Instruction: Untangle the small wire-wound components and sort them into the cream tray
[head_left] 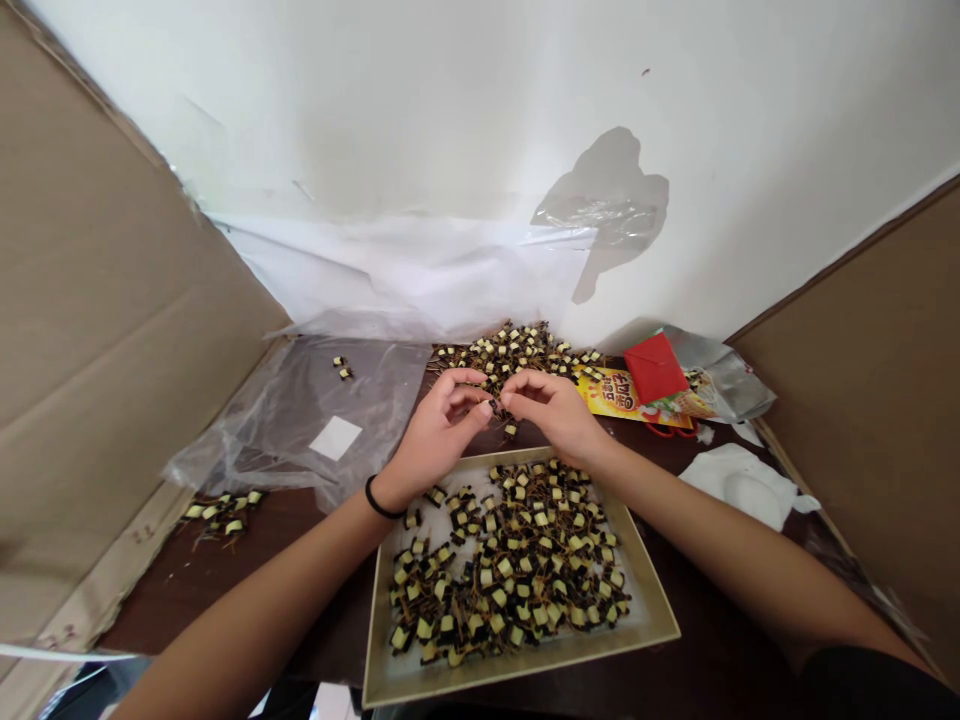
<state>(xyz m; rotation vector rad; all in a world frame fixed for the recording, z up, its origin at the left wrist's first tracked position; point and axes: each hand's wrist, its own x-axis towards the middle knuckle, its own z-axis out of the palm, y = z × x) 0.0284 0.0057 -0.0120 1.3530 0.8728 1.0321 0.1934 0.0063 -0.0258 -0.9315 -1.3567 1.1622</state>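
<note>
Between the thumb and fingers of my left hand (448,420) is a small coil (489,404) with black ends and yellow wrapping. My right hand (553,412) is pinched closed just to the right of that coil; whatever lies between its fingertips is too small to make out. Both hands are above the far edge of a shallow tray (652,625), which holds many similar coils (525,560) with thin copper-coloured leads. Behind my fingers, a heap of the same coils (517,345) lies against the wall.
A clear plastic bag (292,400) with a white label (336,438) lies left, two coils on it. Loose coils (223,515) sit near the left cardboard wall (97,300). On the right are a yellow packet (611,392), a red piece (655,368), red-handled scissors (670,431) and white tissue (739,482).
</note>
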